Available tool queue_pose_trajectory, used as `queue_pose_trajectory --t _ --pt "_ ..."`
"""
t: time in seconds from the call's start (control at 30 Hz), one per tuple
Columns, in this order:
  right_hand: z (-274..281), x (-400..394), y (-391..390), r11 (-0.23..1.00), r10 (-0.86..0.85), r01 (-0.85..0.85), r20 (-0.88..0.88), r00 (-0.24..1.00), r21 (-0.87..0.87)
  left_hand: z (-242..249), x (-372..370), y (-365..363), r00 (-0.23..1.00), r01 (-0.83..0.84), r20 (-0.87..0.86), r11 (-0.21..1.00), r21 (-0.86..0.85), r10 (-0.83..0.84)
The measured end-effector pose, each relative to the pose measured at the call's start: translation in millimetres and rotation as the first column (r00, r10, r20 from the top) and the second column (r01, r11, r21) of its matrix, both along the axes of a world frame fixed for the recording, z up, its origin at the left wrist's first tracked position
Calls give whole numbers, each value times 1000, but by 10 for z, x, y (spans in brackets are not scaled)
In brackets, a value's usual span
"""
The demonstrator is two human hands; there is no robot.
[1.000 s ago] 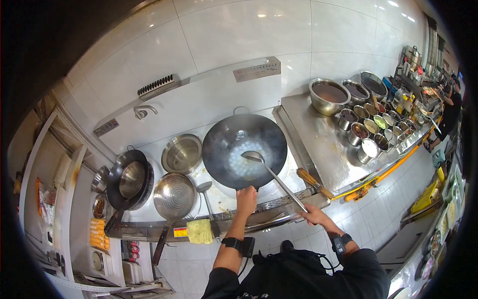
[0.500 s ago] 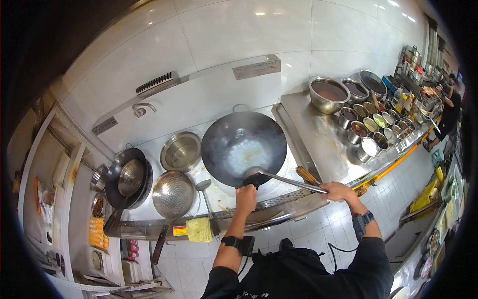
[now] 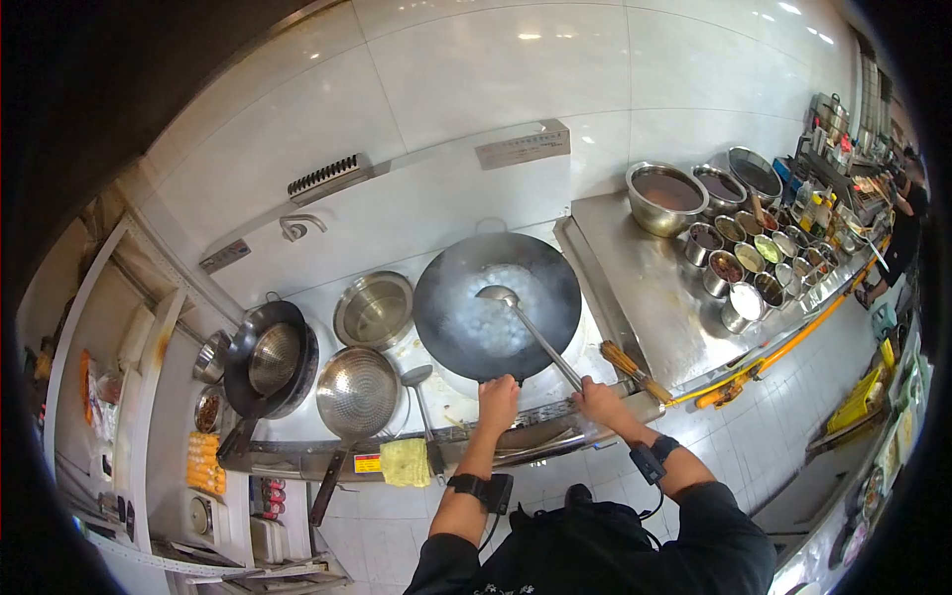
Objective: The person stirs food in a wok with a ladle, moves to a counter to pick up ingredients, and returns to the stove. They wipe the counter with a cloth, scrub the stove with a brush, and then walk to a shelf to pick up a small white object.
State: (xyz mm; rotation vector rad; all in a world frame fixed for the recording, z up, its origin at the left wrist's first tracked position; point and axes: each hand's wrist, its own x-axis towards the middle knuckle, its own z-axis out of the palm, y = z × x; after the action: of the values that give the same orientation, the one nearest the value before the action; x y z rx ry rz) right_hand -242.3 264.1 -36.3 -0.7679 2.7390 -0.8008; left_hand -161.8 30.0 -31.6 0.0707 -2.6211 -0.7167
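A dark wok (image 3: 441, 342) sits on the stove with steam rising from pale, whitish contents that I cannot make out clearly. My left hand (image 3: 498, 405) is closed around the wok's near edge, where its handle is mostly hidden by the fingers. My right hand (image 3: 601, 403) grips the long handle of a metal ladle (image 3: 499, 295). The ladle's bowl is over the middle of the wok, among the steam. To the right of the wok lies a bamboo brush (image 3: 635, 369), close to my right hand but apart from it.
Left of the wok are a metal basin (image 3: 373, 309), a perforated strainer (image 3: 357, 393), a second ladle (image 3: 417, 379) and stacked woks (image 3: 238, 362). A yellow cloth (image 3: 405, 463) hangs at the front edge. Seasoning pots (image 3: 742, 305) and a large bowl (image 3: 666, 220) stand right. Another person (image 3: 897, 233) is far right.
My right hand has moved left and slightly down, and the ladle's bowl has gone from the wok's near side to its middle. The left hand keeps its hold. The view has shifted slightly.
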Motion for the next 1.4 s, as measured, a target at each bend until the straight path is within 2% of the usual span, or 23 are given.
queue_pose_trajectory --t 0.03,0.13,0.23,0.43,0.57,0.93,1.4 --pt "-7 33 -15 999 -8 8 11 1000 -46 13 9 -1 1000 10 -3 1000 3 -10" --pt "-6 112 7 998 -58 61 92 994 -28 23 8 1 1000 14 -9 1000 -7 -14" --pt "-83 127 55 994 -45 51 56 997 -97 33 16 9 1000 9 -14 1000 -9 -9" --pt "-133 217 144 993 -34 37 27 999 -115 16 9 5 1000 14 -9 1000 -8 -14" --pt "-172 265 173 993 -65 70 50 997 -97 47 30 26 995 20 -96 1000 15 -18" --pt "-133 258 201 996 -49 58 120 992 -73 1 7 15 996 8 -90 1000 24 -6" --pt "-154 255 213 994 -56 66 105 993 -91 10 3 17 996 8 -86 1000 11 -7"
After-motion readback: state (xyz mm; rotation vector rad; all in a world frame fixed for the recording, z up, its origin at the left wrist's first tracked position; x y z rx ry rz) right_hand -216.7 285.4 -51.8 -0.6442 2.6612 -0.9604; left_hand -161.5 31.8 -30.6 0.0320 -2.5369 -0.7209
